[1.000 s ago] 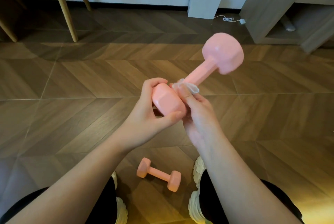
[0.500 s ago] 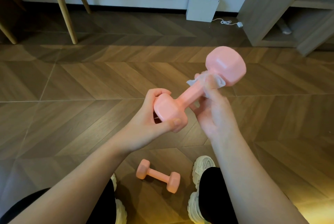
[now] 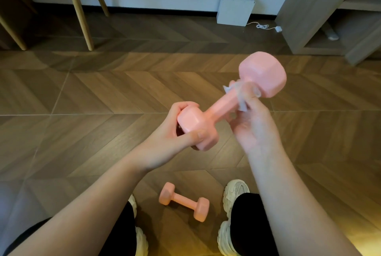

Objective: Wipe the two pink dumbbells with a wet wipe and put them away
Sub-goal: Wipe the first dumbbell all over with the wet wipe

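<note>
We take the held dumbbell as our landmark. Beneath it spreads the wooden herringbone floor. Beyond it to the right stands a pale shelf unit, and far beyond it to the left rise slanted wooden legs of some furniture. Straight beyond it, against the wall, sits a white box.

The dumbbell itself hangs in the air, tilted, its near head lower and to the left, its far head higher and to the right. Our left hand curls round the near head, thumb across its front. Our right hand wraps its fingers round the handle just under the far head, pressing the wet wipe against it.

Below the landmark, well apart from it, the second pink dumbbell lies on the floor between our feet. A white shoe sits just right of that one. A thin white cable trails beside the box.
</note>
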A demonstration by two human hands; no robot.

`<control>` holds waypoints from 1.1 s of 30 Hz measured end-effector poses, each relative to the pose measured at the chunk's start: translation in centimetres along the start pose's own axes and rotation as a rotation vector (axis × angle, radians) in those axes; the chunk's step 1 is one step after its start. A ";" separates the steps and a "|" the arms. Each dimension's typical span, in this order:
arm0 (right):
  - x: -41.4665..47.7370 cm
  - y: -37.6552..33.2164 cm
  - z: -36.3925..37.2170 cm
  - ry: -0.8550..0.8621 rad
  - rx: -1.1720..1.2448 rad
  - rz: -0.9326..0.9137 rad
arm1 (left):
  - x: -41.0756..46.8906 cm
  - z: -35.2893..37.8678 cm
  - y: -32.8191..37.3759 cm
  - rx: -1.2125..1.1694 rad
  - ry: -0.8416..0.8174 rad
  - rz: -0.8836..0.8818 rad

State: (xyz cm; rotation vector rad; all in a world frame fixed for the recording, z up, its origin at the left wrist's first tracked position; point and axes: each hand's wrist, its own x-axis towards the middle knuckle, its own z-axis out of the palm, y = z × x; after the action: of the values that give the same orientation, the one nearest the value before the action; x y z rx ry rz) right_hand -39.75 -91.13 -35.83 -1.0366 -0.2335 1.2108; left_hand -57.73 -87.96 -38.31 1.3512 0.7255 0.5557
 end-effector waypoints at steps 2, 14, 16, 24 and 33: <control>0.1 -0.7 -0.6 0.012 0.034 -0.005 | 0.0 0.2 0.1 -0.007 -0.016 -0.003; -2.4 3.3 0.3 -0.180 -0.127 0.127 | 0.5 -0.3 -0.2 -0.408 -0.093 -0.103; -2.5 3.1 0.5 -0.173 -0.141 0.107 | 0.3 -0.1 0.0 -0.421 -0.137 -0.079; -0.4 -0.3 -0.5 -0.071 -0.001 -0.037 | 0.5 -0.1 0.0 -0.448 -0.173 -0.135; -0.6 1.0 -0.9 -0.183 -0.002 -0.061 | 0.2 0.7 0.0 -0.637 -0.147 -0.255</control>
State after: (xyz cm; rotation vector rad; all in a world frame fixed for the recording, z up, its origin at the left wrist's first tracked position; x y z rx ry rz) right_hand -40.03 -92.15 -36.90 -0.9144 -0.4054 1.2512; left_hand -57.12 -88.31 -38.30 0.6863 0.5257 0.4259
